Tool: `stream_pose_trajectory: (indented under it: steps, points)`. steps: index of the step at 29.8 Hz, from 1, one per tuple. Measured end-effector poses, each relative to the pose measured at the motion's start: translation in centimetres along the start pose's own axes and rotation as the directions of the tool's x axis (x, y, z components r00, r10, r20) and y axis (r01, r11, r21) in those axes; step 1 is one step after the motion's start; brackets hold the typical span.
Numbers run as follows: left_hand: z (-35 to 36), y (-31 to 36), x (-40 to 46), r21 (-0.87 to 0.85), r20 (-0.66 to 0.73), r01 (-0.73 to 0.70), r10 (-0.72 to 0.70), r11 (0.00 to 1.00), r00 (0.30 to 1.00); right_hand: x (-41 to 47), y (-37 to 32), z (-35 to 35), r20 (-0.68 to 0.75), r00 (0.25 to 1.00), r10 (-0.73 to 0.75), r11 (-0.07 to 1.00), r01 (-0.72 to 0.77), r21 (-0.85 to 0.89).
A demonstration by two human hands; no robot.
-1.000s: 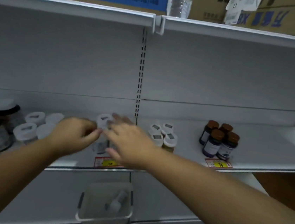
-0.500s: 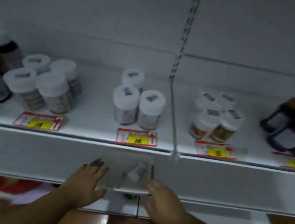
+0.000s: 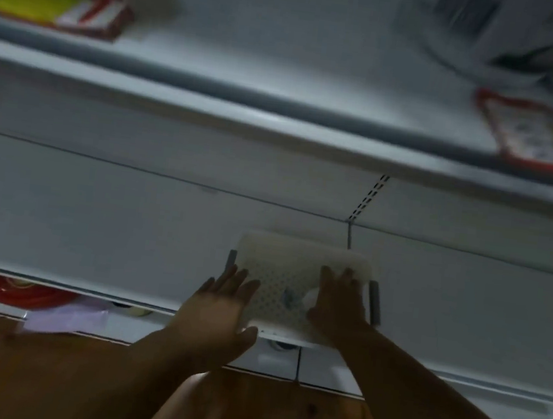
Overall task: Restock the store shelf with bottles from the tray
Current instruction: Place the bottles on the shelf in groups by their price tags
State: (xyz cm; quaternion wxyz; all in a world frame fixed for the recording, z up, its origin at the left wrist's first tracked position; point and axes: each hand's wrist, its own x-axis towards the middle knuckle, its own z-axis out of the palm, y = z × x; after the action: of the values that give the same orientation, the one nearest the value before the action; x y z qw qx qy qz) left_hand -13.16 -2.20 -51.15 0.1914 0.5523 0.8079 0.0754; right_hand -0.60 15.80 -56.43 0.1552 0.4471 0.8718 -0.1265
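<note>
A white perforated tray [image 3: 283,261] sits on the lower shelf [image 3: 93,230] of a white store rack, close to the shelf's front edge, with a grey handle [image 3: 374,301] on its right end and another on its left end. Inside the tray lies one small bottle [image 3: 296,297], on its side as far as the blur allows, partly hidden by the right hand.

The left hand [image 3: 218,313] is at the tray's near left corner, palm toward the tray, its fingers [image 3: 235,282] straight and spread wide; it touches or nearly touches the tray's wall, and the picture does not settle which. The right hand [image 3: 340,302] lies over the right part of the tray, its fingers [image 3: 339,278] stretched forward and fairly flat across the tray's inside, the thumb down by the near wall. Whether it grips the rim or the bottle cannot be told.

Above, the upper shelf [image 3: 282,82] runs across the view, strongly blurred, with a red and yellow price tag [image 3: 50,4] at the left and another price tag [image 3: 545,136] at the right. Blurred containers [image 3: 495,31] stand behind the right tag. Beneath the lower shelf, something red [image 3: 17,292] and a pale plastic bag [image 3: 66,319] rest at floor level, and the wooden floor [image 3: 24,380] fills the bottom of the view.
</note>
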Motion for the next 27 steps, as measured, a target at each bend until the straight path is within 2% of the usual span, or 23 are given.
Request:
stream_pose_trajectory:
  steps: [2,4,6,8,11,14,16,20,23,25,27]
  points:
    - [0.1,-0.7,-0.1,-0.007,-0.003,-0.011,0.011,1.000,1.000,0.1,0.4,0.4,-0.044,0.999,-0.022,0.995,0.026,0.100]
    - [-0.5,-1.0,-0.1,-0.018,-0.010,-0.031,0.031,0.999,0.999,-0.8,0.6,-0.3,-0.073,0.996,-0.058,0.941,0.079,0.330]
    - [-1.5,-0.4,-0.3,-0.041,-0.025,-0.049,0.048,0.998,0.999,-3.0,0.6,-2.3,-0.049,0.993,-0.105,0.809,0.114,0.576]
    - [-3.1,1.1,-1.1,-0.113,-0.008,-0.066,0.065,0.991,0.998,-6.0,0.9,-4.7,0.019,0.985,-0.174,0.674,0.105,0.731]
    - [-6.5,4.1,-3.7,-0.231,0.042,-0.146,0.160,0.962,0.986,-11.4,1.7,-10.0,0.133,0.960,-0.245,0.593,0.040,0.804]
    - [-11.7,7.5,-7.2,-0.285,-0.032,-0.307,0.311,0.908,0.950,-17.6,2.5,-17.3,0.288,0.911,-0.295,0.450,-0.133,0.883]
    - [-16.0,9.7,-9.4,-0.256,-0.086,-0.394,0.385,0.883,0.919,-21.6,3.1,-21.8,0.328,0.874,-0.358,0.353,-0.198,0.914]
    - [-25.4,13.8,-11.6,-0.082,-0.235,-0.622,0.591,0.779,0.772,-28.6,5.0,-30.0,0.222,0.902,-0.371,0.133,-0.185,0.974]
    - [-31.6,16.8,-11.7,0.003,-0.322,-0.698,0.661,0.716,0.678,-32.1,6.6,-35.3,0.121,0.948,-0.296,-0.012,-0.130,0.991]
    - [-34.4,17.8,-10.9,0.072,-0.389,-0.700,0.667,0.710,0.636,-32.9,7.2,-38.4,0.081,0.973,-0.214,-0.005,-0.085,0.996]
    - [-36.2,18.5,-10.2,0.110,-0.433,-0.676,0.647,0.729,0.628,-33.3,7.4,-40.9,0.036,0.990,-0.137,0.008,-0.035,0.999]
